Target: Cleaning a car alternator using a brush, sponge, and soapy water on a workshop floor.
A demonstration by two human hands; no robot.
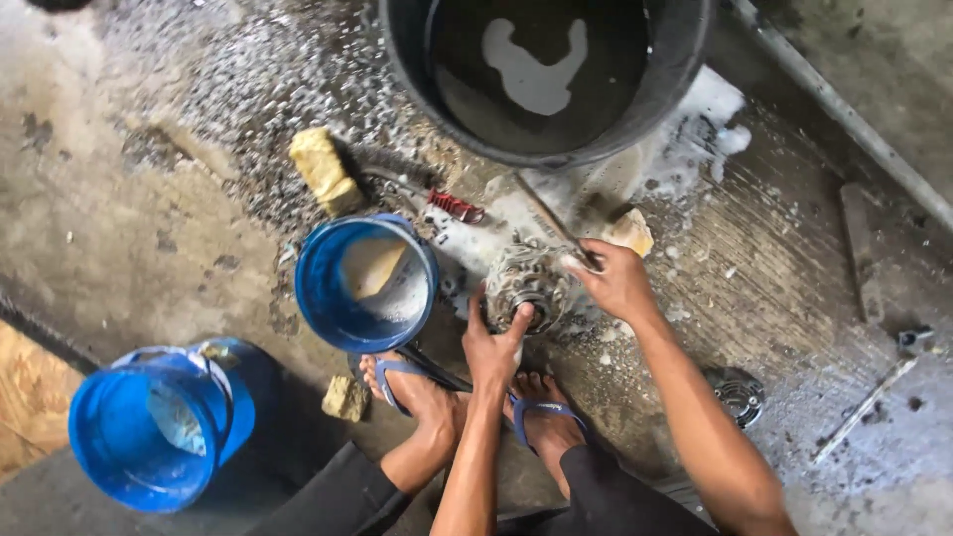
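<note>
While the person squats on the wet concrete floor [119,199], item one is a round metal hub-like part [526,283], grey and ribbed, lying on the ground just ahead of the two feet in blue sandals [397,382] and coated in white suds; item two, the left hand [493,342], thumb and fingers curled onto the near rim of the part, steadying it; item three, the right hand [617,280], fingers closed around the handle of a thin brush [551,213] whose far end angles up toward the large black tub; the working end is hidden under the hand, so I cannot tell whether it touches the part. Judged as progress: scrubbing looks well under way, since foam covers the part and spreads across the floor around it, yet grime shows in the ribs and no rinse appears done. Also listed: large black tub [546,89] of dark water at the top; a small blue bucket [365,283] with pale soapy liquid just left of the part; a bigger blue bucket [154,427] lower left, well apart; a yellow sponge [323,169] and a red-handled tool [455,206] above the small bucket; a second small metal ring piece [740,397] to the right, unwashed as far as I can judge
</note>
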